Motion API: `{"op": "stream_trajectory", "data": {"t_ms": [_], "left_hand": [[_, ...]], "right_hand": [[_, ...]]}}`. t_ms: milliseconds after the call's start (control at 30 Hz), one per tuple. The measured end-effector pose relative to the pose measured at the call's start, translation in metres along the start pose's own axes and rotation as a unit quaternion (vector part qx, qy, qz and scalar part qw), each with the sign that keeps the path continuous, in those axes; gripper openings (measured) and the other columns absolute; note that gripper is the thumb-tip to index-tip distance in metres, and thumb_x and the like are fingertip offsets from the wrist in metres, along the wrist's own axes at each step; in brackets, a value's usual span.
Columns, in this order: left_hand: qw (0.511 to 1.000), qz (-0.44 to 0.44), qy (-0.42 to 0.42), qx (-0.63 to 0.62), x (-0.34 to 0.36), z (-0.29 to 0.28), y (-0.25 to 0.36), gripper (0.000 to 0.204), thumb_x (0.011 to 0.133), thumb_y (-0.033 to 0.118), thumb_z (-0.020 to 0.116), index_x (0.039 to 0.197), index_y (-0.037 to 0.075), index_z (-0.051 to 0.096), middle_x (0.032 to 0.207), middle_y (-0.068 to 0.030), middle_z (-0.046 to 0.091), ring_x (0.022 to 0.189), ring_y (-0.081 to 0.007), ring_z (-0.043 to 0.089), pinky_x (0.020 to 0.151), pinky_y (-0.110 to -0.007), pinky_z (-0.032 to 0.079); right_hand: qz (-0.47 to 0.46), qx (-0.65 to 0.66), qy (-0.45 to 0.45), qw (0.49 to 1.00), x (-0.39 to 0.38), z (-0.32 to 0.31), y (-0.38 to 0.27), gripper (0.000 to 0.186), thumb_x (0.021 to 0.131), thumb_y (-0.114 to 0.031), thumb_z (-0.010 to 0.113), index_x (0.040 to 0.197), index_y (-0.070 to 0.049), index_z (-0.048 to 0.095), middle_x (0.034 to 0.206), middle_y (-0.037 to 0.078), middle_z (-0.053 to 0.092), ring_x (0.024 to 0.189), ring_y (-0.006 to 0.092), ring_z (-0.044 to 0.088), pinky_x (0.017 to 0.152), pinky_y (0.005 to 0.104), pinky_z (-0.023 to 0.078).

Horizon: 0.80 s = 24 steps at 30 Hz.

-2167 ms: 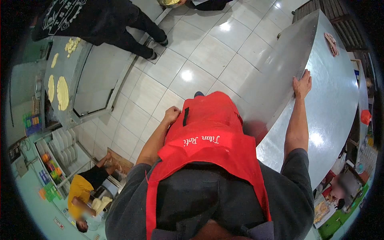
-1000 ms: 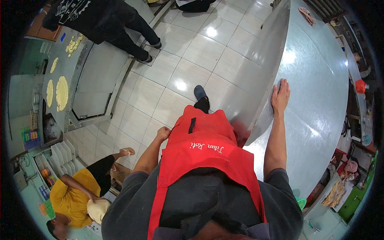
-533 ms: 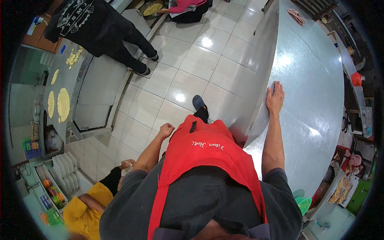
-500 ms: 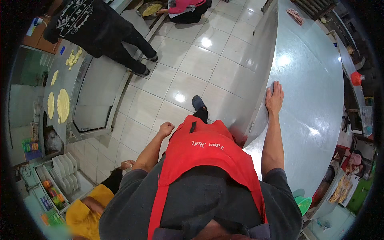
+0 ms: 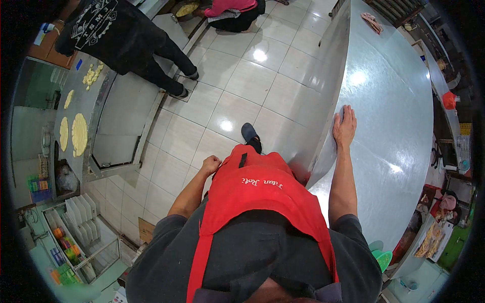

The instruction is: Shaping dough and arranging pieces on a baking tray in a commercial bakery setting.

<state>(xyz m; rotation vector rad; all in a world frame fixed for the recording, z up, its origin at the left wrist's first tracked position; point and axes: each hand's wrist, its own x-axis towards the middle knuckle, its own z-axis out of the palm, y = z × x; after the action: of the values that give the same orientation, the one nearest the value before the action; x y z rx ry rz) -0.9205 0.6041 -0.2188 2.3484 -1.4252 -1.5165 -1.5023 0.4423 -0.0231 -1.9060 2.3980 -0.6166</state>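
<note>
My right hand lies flat on the long metal table, close to its left edge, fingers stretched forward and holding nothing. My left hand hangs at my side in a loose fist, against the left edge of my red apron. Nothing shows in its curled fingers. One dark clog of mine is visible on the tiled floor ahead. A pinkish cloth rests at the far end of the table.
At the left, a worktop carries flattened dough and smaller dough pieces. A person in black stands beside it; another in pink crouches near a pan. A shelf rack stands lower left; a green basin, lower right.
The person in yellow at the lower left has gone from view, uncovering floor and a brown board. My left fist has come closer to the apron. My right hand stays on the table.
</note>
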Motion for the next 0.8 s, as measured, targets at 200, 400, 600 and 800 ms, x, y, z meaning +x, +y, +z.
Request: {"op": "stream_trajectory", "data": {"t_ms": [200, 400, 600, 800], "left_hand": [[1.000, -0.029, -0.005, 0.010, -0.016, 0.001, -0.021, 0.040, 0.090, 0.039, 0.075, 0.109, 0.004, 0.079, 0.109, -0.0204, 0.080, 0.108, -0.0330, 0.076, 0.096, -0.042, 0.058], [1.000, -0.012, 0.002, 0.001, -0.012, 0.000, -0.023, 0.038, 0.092, 0.037, 0.074, 0.107, 0.003, 0.078, 0.111, -0.0199, 0.079, 0.109, -0.0335, 0.075, 0.096, -0.042, 0.057], [0.999, -0.011, 0.008, -0.041, -0.008, 0.002, -0.013, 0.038, 0.093, 0.036, 0.074, 0.108, 0.002, 0.077, 0.106, -0.0189, 0.079, 0.104, -0.0309, 0.076, 0.093, -0.041, 0.058], [1.000, 0.013, 0.016, -0.024, -0.015, 0.002, -0.011, 0.036, 0.093, 0.035, 0.074, 0.107, 0.002, 0.077, 0.104, -0.0184, 0.080, 0.100, -0.0303, 0.076, 0.091, -0.040, 0.058]], "right_hand": [[-0.001, -0.001, 0.003, 1.000, 0.001, 0.001, 0.000, 0.057, 0.106, -0.032, 0.057, 0.156, -0.006, 0.053, 0.165, 0.015, 0.049, 0.157, 0.0344, 0.037, 0.131, 0.0508, 0.024], [-0.001, -0.007, 0.013, 1.000, 0.000, 0.002, 0.000, 0.057, 0.105, -0.031, 0.058, 0.157, -0.006, 0.053, 0.165, 0.015, 0.049, 0.157, 0.0347, 0.037, 0.130, 0.0511, 0.025], [0.002, -0.008, 0.003, 1.000, 0.000, 0.001, 0.000, 0.058, 0.105, -0.032, 0.057, 0.157, -0.007, 0.052, 0.166, 0.014, 0.048, 0.158, 0.0342, 0.037, 0.131, 0.0499, 0.024], [0.006, -0.006, -0.001, 1.000, 0.000, 0.001, -0.003, 0.059, 0.105, -0.032, 0.056, 0.158, -0.007, 0.052, 0.167, 0.014, 0.047, 0.158, 0.0329, 0.036, 0.132, 0.0496, 0.022]]}}
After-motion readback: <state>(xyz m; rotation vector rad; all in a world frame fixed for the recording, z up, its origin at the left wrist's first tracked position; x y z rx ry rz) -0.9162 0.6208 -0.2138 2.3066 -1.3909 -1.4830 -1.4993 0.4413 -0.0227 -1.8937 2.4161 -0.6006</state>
